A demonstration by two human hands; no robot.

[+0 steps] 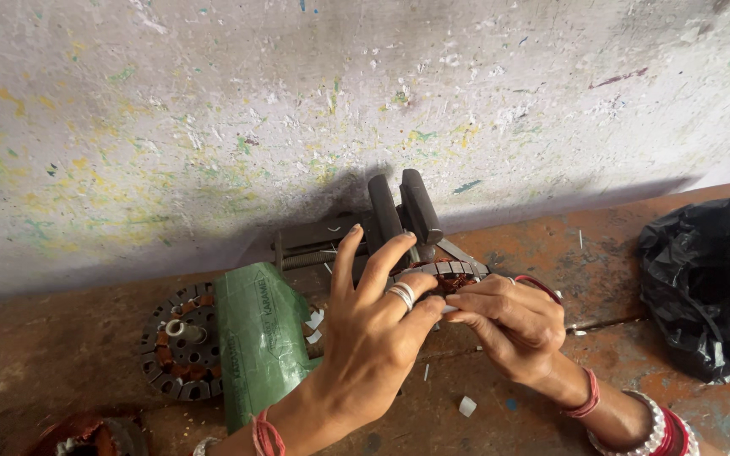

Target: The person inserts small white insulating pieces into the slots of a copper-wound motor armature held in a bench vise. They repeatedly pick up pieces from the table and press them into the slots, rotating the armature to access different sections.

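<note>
A round grey stator with copper windings (449, 274) lies on the workbench in front of a dark bench vise (403, 211). My left hand (373, 338), with silver rings, rests fingers spread over the stator's near left edge. My right hand (513, 325) pinches at the stator's near rim with thumb and forefinger; what sits between the fingertips is too small to make out. Both hands cover most of the stator.
A green plastic sheet (259, 338) lies at left, partly over a second wound stator (181, 342). A black plastic bag (707, 283) sits at right. Small white paper scraps (466, 406) dot the rusty brown bench (610, 253). A paint-flecked wall (297, 110) stands behind. Another coil part (86, 437) shows bottom left.
</note>
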